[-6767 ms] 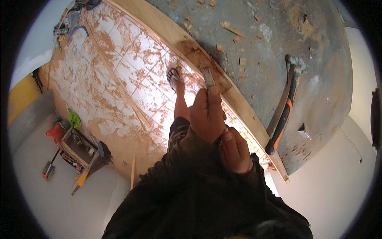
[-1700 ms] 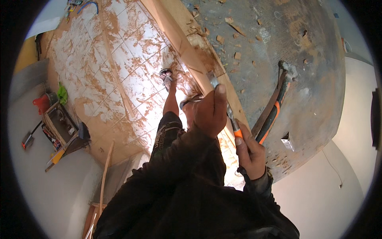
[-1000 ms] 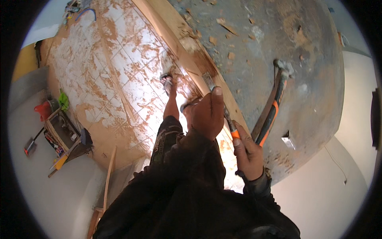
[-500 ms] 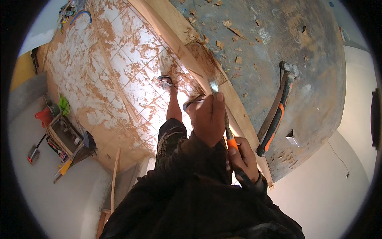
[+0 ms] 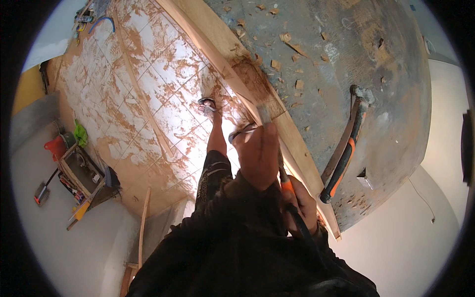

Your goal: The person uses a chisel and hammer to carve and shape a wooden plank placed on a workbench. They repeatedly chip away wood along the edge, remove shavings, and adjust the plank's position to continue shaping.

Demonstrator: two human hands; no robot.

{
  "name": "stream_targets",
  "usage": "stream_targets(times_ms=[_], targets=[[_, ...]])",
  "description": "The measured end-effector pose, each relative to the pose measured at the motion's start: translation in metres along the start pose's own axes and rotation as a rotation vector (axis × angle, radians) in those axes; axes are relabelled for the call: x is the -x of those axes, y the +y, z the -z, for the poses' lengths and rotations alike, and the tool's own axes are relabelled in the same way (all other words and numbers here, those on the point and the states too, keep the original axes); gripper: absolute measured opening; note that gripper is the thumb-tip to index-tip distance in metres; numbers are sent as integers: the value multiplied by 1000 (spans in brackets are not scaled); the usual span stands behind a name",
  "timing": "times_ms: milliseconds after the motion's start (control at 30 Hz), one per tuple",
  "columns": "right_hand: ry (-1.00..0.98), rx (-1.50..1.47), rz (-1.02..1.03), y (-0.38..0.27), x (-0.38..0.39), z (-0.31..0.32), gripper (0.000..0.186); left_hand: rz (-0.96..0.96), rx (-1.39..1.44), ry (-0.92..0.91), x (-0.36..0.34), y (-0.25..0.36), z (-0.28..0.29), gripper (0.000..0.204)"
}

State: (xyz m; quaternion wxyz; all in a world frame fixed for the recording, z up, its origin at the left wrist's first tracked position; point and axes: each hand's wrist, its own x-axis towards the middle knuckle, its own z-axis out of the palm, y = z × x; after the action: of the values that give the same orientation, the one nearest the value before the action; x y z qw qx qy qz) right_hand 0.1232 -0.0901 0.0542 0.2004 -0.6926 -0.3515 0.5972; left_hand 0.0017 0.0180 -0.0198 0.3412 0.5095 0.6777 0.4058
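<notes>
Chisel (image 5: pixel 282 167) points far over the plank (image 5: pixel 303 146), my left hand (image 5: pixel 257 156) curled round it behind the blade (image 5: pixel 264 115), my right hand (image 5: pixel 303 200) closed at its near-end orange handle (image 5: pixel 287 185). I judge it stiff, fairly light, best held there.
</notes>
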Motion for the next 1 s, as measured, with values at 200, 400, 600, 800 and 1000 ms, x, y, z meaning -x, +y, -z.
stream_targets(times_ms=[200, 400, 600, 800, 1000], targets=[[-23, 111, -161, -28, -4, 7, 43, 524, 566, -167, 2, 9, 0, 39], [-55, 104, -294, -50, -6, 11, 39, 715, 684, -180, -11, 20, 3, 34], [-23, 44, -300, -51, -3, 14, 40, 451, 510, -227, 13, 4, -2, 29], [-47, 96, -249, -41, 5, 19, 39, 560, 708, -173, 37, -2, -13, 32], [-62, 97, -187, -30, 8, 21, 40, 394, 498, -192, 24, -2, -6, 32]])
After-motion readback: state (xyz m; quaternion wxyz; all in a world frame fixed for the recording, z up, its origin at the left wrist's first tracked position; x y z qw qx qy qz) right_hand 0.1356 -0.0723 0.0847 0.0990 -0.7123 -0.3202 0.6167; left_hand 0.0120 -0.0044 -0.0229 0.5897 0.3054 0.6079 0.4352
